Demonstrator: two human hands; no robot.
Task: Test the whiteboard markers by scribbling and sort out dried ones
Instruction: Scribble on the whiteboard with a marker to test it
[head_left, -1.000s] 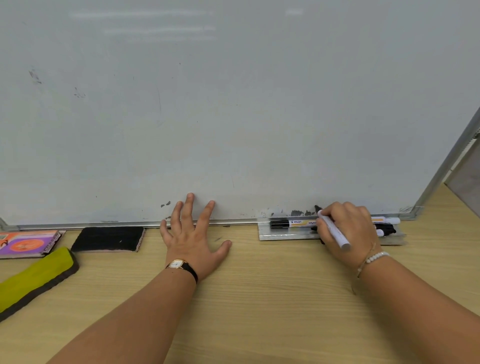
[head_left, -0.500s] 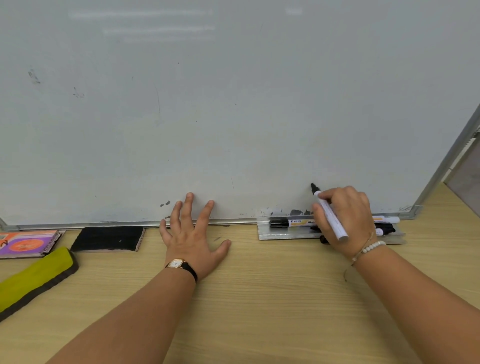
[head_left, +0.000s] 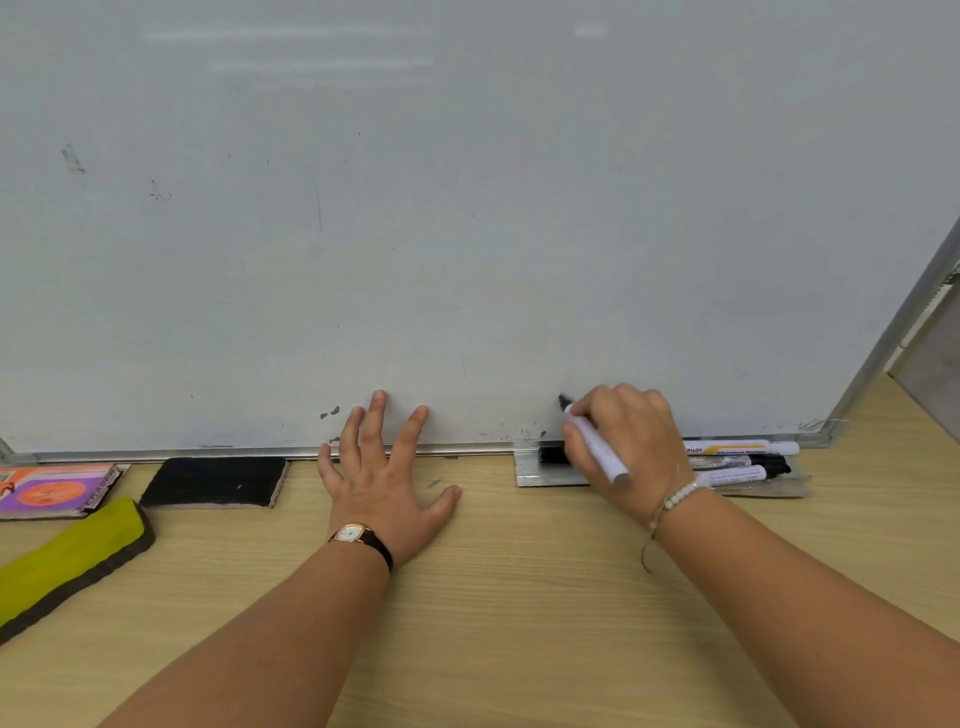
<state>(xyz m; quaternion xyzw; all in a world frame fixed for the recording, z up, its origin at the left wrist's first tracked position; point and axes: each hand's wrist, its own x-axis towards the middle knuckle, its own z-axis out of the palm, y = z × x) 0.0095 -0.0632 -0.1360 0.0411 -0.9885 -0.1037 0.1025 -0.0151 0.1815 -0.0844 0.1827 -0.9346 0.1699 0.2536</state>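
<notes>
White marker (head_left: 597, 448) gripped by right hand (head_left: 631, 436); three markers (head_left: 737, 461) lie in tray (head_left: 540, 475).

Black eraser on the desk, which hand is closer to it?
Left. The left hand rests just right of the black eraser; the right hand, gripping a marker, is farther right again.

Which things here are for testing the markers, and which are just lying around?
For the job: whiteboard; uncapped marker gripped in the right hand; spare markers in the metal tray; left hand spread flat at the board's bottom edge.
Just lying about: black eraser; yellow-green pad; orange and purple box.
</notes>
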